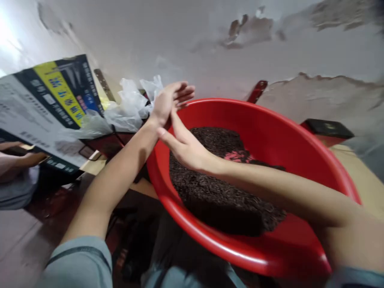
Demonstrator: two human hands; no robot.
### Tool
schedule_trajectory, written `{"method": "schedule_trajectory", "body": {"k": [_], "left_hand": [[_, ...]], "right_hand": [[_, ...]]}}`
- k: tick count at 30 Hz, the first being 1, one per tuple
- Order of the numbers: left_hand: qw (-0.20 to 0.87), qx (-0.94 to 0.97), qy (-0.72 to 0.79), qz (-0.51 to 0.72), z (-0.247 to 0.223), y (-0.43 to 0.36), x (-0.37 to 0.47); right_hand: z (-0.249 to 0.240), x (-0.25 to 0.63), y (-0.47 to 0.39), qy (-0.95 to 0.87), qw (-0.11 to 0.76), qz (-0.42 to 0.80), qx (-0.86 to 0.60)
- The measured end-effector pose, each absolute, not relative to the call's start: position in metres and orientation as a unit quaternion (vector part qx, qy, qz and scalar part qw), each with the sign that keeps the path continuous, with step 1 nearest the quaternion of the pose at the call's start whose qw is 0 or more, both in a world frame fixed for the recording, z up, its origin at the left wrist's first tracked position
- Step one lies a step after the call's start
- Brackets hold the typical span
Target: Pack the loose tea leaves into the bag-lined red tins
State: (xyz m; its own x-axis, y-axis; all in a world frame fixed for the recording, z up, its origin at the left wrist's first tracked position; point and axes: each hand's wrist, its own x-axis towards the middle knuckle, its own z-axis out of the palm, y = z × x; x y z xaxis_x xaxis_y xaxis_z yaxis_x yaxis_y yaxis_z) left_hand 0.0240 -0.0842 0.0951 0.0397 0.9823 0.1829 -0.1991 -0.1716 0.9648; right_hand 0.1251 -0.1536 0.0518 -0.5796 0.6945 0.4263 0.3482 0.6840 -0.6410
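Observation:
My left hand [168,102] is raised over the far left rim of a large red plastic basin [270,124], its fingers stretched out and pointing right. My right hand [187,150] reaches across the basin and touches the heel of the left palm near the wrist. Its thumb stands apart, and its fingers look straight, their tips partly behind the left hand. Neither hand shows anything held. Inside the basin lies a heap of small dark slender pieces [204,184], which look like black screws. A pinkish-red patch [238,156] shows among them.
A printed carton [45,108] stands at left, beside crumpled clear plastic bags [132,102]. A small black-topped box [328,128] sits right of the basin on a pale wooden surface [357,168]. Behind is a peeling wall [180,36]. Another person's arm [27,160] shows at far left.

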Motion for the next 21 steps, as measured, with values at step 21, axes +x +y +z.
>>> {"method": "schedule_trajectory", "body": {"k": [21], "left_hand": [[-0.028, 0.625, 0.777, 0.071, 0.011, -0.113, -0.175]], "right_hand": [[0.034, -0.03, -0.057, -0.924, 0.058, 0.005, -0.378]]}}
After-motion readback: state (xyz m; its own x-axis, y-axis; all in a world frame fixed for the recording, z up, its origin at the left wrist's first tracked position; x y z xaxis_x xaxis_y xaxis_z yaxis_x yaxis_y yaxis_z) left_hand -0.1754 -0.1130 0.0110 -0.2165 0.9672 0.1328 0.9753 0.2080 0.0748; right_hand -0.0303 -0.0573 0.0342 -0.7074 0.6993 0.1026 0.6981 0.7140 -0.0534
